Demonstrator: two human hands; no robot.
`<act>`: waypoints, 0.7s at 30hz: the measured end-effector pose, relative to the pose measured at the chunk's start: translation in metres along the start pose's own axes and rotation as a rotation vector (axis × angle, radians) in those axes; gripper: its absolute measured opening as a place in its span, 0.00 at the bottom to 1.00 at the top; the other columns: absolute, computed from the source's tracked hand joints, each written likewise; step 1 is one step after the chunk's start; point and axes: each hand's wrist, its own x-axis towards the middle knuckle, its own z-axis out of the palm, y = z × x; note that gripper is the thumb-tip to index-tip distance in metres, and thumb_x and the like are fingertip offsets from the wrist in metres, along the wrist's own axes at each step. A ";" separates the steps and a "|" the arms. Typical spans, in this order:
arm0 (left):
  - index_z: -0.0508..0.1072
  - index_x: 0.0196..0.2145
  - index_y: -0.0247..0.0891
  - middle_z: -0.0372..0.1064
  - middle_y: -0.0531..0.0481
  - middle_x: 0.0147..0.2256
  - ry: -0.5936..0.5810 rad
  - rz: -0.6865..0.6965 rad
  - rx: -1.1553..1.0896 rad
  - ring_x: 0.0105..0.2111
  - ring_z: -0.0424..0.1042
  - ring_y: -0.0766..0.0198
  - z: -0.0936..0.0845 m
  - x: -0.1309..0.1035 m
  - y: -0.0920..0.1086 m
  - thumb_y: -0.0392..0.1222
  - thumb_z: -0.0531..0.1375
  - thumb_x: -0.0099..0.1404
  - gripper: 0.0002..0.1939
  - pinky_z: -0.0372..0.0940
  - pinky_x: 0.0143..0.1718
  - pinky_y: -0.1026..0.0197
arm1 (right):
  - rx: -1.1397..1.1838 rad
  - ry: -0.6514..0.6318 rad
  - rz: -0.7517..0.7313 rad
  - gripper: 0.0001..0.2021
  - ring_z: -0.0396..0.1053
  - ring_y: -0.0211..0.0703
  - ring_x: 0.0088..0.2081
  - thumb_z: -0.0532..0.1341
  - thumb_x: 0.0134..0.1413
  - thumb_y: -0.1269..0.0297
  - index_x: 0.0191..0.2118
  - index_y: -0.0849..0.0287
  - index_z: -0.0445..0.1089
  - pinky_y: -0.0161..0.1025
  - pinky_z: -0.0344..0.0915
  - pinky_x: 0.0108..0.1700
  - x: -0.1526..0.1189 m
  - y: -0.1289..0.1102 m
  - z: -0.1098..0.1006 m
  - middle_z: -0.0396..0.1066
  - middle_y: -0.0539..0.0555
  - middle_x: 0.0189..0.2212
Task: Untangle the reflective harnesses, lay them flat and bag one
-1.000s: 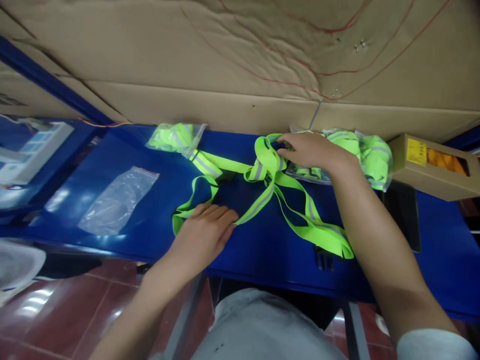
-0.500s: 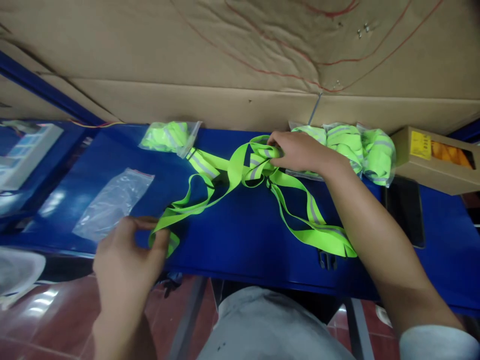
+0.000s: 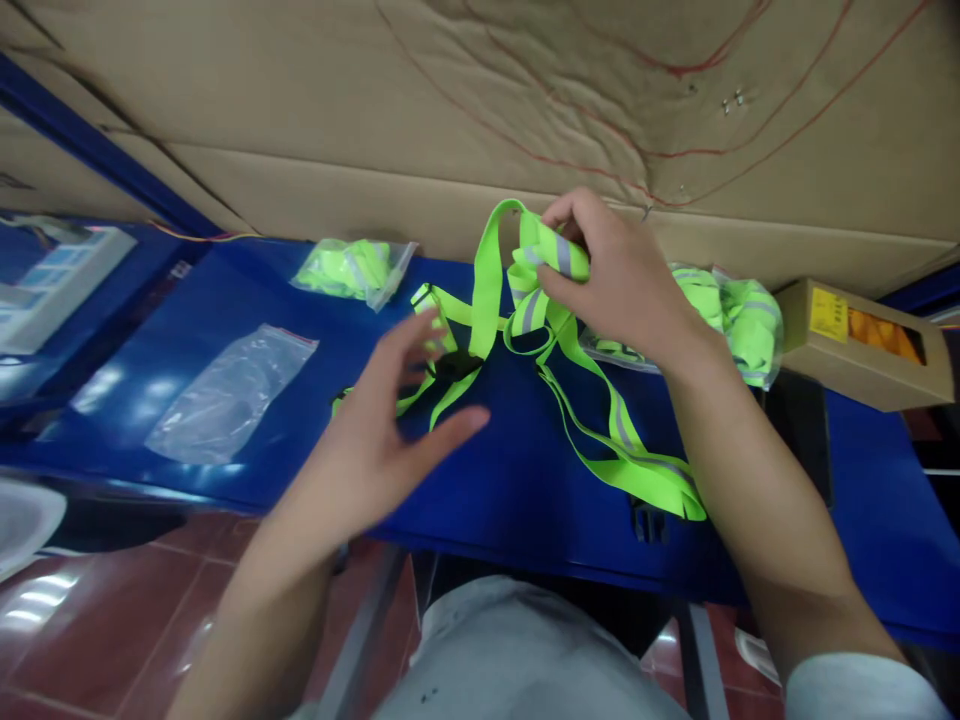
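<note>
A neon-green reflective strap harness [image 3: 491, 285] with grey stripes lies loosely across the blue table. My right hand [image 3: 611, 265] grips a folded bundle of its straps, raised above the tabletop near the back. My left hand [image 3: 397, 420], fingers spread and slightly blurred, hovers over the left straps and holds nothing. It partly hides those straps and a dark fitting on them. On the right, loops run down toward my forearm, ending by a black buckle [image 3: 648, 520] close to the table's front edge.
A clear zip bag [image 3: 232, 395] lies flat at left. Bagged green straps [image 3: 349, 270] sit behind it, and more bagged straps [image 3: 750, 325] at back right. Beside them are a cardboard box [image 3: 862, 345] and a dark phone [image 3: 799, 425]. Cardboard sheeting [image 3: 360, 190] lines the back.
My left hand has released the strap end and moved right and up, its fingers now apart. My right hand has lifted the bunched straps higher.
</note>
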 end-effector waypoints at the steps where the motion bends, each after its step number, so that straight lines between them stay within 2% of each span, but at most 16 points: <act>1: 0.56 0.73 0.57 0.63 0.45 0.68 0.010 0.030 -0.142 0.66 0.67 0.45 0.006 0.026 0.001 0.60 0.71 0.63 0.46 0.69 0.63 0.42 | 0.034 0.007 -0.035 0.16 0.73 0.57 0.56 0.61 0.67 0.59 0.58 0.46 0.65 0.52 0.68 0.57 -0.002 -0.005 -0.001 0.76 0.54 0.54; 2: 0.59 0.71 0.54 0.65 0.43 0.67 0.022 0.060 -0.270 0.65 0.68 0.46 0.012 0.051 0.001 0.58 0.74 0.60 0.47 0.72 0.60 0.46 | 0.073 0.012 -0.078 0.16 0.73 0.55 0.55 0.62 0.66 0.60 0.58 0.47 0.65 0.50 0.68 0.56 -0.004 -0.010 -0.001 0.76 0.54 0.54; 4: 0.66 0.66 0.48 0.73 0.43 0.57 -0.113 0.018 -0.485 0.55 0.76 0.50 0.021 0.095 -0.002 0.55 0.73 0.62 0.38 0.75 0.50 0.51 | 0.152 0.011 -0.162 0.18 0.74 0.52 0.53 0.63 0.65 0.60 0.58 0.50 0.65 0.47 0.69 0.55 -0.006 -0.014 -0.001 0.76 0.55 0.55; 7: 0.75 0.54 0.41 0.77 0.45 0.48 -0.197 -0.003 -0.668 0.44 0.79 0.58 0.028 0.130 -0.005 0.49 0.74 0.62 0.26 0.73 0.40 0.60 | 0.238 -0.049 -0.223 0.27 0.73 0.50 0.55 0.67 0.62 0.59 0.64 0.51 0.62 0.45 0.69 0.56 -0.005 -0.005 -0.002 0.74 0.55 0.57; 10: 0.76 0.46 0.40 0.78 0.47 0.48 -0.197 0.037 -0.717 0.41 0.77 0.62 0.028 0.137 -0.003 0.47 0.75 0.60 0.20 0.69 0.35 0.65 | 0.321 -0.133 -0.205 0.36 0.73 0.51 0.58 0.67 0.62 0.56 0.72 0.46 0.54 0.49 0.69 0.59 0.000 0.012 -0.007 0.74 0.54 0.59; 12: 0.75 0.46 0.41 0.77 0.48 0.48 -0.235 0.057 -0.740 0.42 0.77 0.62 0.025 0.138 0.003 0.47 0.75 0.59 0.20 0.70 0.36 0.64 | 0.407 -0.174 -0.213 0.36 0.72 0.51 0.61 0.63 0.65 0.57 0.74 0.43 0.51 0.51 0.69 0.62 0.001 0.018 -0.011 0.75 0.54 0.59; 15: 0.71 0.48 0.43 0.75 0.50 0.46 -0.338 0.067 -0.785 0.46 0.78 0.57 0.019 0.145 0.016 0.46 0.74 0.59 0.23 0.72 0.41 0.60 | 0.512 -0.219 -0.249 0.34 0.67 0.49 0.67 0.60 0.66 0.62 0.74 0.42 0.52 0.51 0.67 0.65 -0.001 0.013 -0.016 0.69 0.53 0.67; 17: 0.70 0.45 0.41 0.74 0.53 0.41 -0.347 0.094 -0.761 0.44 0.78 0.58 0.016 0.152 0.026 0.42 0.74 0.60 0.20 0.70 0.41 0.61 | 0.510 -0.182 -0.256 0.31 0.66 0.49 0.68 0.59 0.67 0.64 0.72 0.42 0.57 0.50 0.68 0.66 -0.001 0.007 -0.014 0.63 0.51 0.72; 18: 0.69 0.42 0.40 0.73 0.54 0.38 -0.318 0.109 -0.754 0.42 0.78 0.59 0.015 0.156 0.030 0.40 0.73 0.61 0.18 0.69 0.39 0.62 | 0.493 -0.134 -0.259 0.29 0.68 0.49 0.66 0.58 0.67 0.65 0.71 0.43 0.59 0.50 0.69 0.65 -0.001 0.005 -0.012 0.63 0.52 0.72; 21: 0.65 0.39 0.40 0.71 0.54 0.37 -0.208 0.121 -0.842 0.34 0.77 0.64 0.013 0.163 0.039 0.38 0.67 0.65 0.13 0.69 0.34 0.63 | 0.409 0.112 -0.255 0.24 0.71 0.51 0.61 0.59 0.67 0.65 0.67 0.49 0.63 0.52 0.69 0.65 0.004 0.011 -0.002 0.69 0.57 0.64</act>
